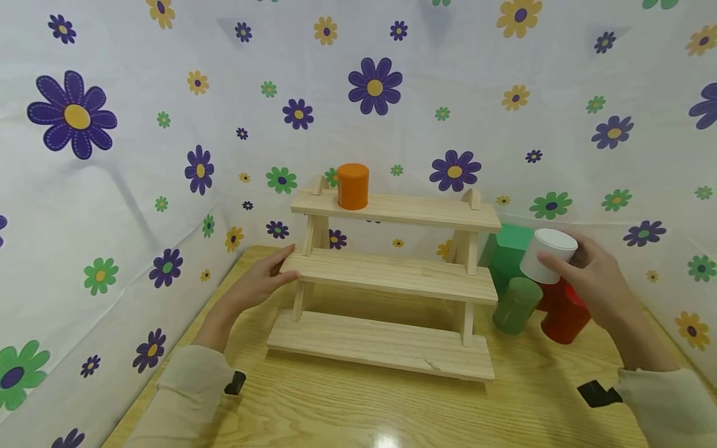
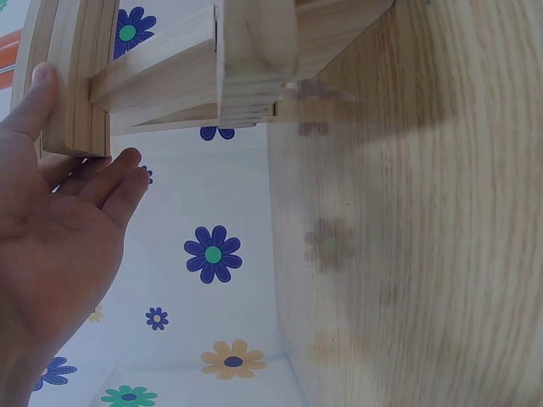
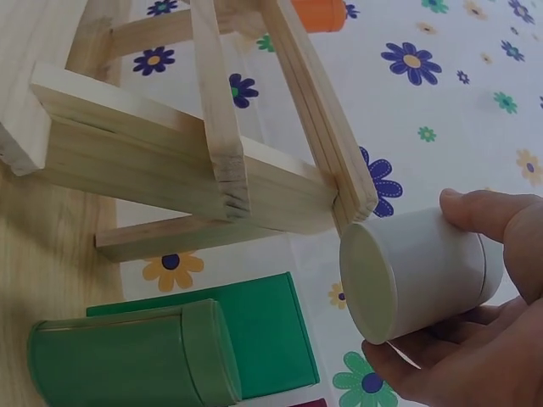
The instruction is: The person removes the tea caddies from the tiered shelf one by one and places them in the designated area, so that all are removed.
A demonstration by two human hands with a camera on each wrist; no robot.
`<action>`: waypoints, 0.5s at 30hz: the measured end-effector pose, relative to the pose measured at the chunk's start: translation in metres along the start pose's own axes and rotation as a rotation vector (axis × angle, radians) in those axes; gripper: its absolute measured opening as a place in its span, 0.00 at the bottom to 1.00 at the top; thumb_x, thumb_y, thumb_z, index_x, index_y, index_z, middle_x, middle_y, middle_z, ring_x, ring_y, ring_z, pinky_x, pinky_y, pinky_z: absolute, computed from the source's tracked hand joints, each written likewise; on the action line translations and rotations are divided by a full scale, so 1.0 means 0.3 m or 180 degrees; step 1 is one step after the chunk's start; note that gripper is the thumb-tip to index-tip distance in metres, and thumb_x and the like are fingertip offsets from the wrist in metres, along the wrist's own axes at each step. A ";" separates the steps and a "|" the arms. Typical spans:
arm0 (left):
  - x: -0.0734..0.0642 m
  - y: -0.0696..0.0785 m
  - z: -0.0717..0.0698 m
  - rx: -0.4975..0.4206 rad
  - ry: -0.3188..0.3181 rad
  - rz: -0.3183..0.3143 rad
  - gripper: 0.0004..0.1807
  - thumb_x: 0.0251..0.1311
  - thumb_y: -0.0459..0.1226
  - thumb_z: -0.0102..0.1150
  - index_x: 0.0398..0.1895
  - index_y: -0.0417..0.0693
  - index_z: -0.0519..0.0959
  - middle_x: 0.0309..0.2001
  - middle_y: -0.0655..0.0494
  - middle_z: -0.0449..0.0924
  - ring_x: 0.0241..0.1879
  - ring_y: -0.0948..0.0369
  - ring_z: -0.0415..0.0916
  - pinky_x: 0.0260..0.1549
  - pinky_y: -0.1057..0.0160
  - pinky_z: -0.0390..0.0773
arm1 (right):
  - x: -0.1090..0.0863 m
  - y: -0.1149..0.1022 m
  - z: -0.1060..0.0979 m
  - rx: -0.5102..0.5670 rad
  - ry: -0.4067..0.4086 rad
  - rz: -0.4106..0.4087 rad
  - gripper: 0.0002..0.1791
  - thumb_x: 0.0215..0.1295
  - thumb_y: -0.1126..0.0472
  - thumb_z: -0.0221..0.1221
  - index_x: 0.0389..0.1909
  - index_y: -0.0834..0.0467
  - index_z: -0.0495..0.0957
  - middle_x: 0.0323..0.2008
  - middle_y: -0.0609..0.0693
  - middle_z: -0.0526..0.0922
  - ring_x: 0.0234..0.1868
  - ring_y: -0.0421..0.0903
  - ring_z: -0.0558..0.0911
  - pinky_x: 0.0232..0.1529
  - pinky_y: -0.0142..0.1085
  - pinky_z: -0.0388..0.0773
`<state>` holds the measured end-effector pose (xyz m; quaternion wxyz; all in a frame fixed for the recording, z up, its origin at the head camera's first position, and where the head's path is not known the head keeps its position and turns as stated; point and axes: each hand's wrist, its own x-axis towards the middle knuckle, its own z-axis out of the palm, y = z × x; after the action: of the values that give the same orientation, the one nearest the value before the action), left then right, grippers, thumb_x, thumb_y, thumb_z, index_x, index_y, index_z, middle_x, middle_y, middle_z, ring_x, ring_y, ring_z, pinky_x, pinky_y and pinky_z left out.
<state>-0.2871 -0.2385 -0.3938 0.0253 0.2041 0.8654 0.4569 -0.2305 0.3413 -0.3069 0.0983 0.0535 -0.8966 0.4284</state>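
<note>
Near the right edge of the tabletop (image 1: 313, 404), above a red cylindrical can (image 1: 564, 320) and a green cylindrical can (image 1: 517, 308), your right hand (image 1: 604, 289) grips a white cylindrical can (image 1: 540, 258). Your left hand (image 1: 257, 280) clasps the three-tier pale wooden shelf (image 1: 381, 341) by its middle board's left end; beyond, an orange cylindrical can (image 1: 353, 186) stands toward the top board's left end.

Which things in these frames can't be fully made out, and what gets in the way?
- Green box, head view: lower part hidden behind the green canister.
- Red canister, head view: upper right covered by the right hand.
- Some right-hand fingers, head view: hidden behind the white canister.
- Orange canister, right wrist view: cut off by the top edge.
</note>
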 end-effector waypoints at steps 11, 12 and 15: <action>-0.001 -0.003 0.000 -0.0026 0.0004 0.0017 0.42 0.78 0.47 0.55 0.83 0.40 0.47 0.83 0.42 0.44 0.80 0.44 0.46 0.74 0.45 0.56 | -0.082 0.023 0.003 -0.0072 -0.0278 -0.0005 0.42 0.77 0.50 0.58 0.78 0.69 0.51 0.70 0.71 0.64 0.65 0.72 0.68 0.56 0.50 0.82; -0.001 -0.003 0.000 -0.0024 0.0003 0.0019 0.42 0.78 0.47 0.54 0.83 0.40 0.47 0.83 0.42 0.44 0.80 0.44 0.45 0.74 0.45 0.56 | -0.089 0.027 0.003 -0.0088 -0.0291 -0.0016 0.41 0.77 0.50 0.59 0.77 0.70 0.52 0.69 0.72 0.65 0.64 0.71 0.70 0.53 0.41 0.83; -0.002 -0.002 0.001 -0.0017 -0.0002 0.0020 0.42 0.78 0.47 0.54 0.83 0.40 0.47 0.82 0.42 0.44 0.80 0.44 0.45 0.75 0.45 0.56 | -0.111 0.040 0.005 -0.0061 -0.0315 -0.0081 0.40 0.77 0.53 0.60 0.76 0.71 0.54 0.66 0.69 0.68 0.58 0.55 0.78 0.42 0.22 0.77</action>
<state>-0.2867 -0.2388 -0.3944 0.0247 0.2069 0.8636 0.4592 -0.2005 0.3482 -0.3243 0.0597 0.0850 -0.9037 0.4153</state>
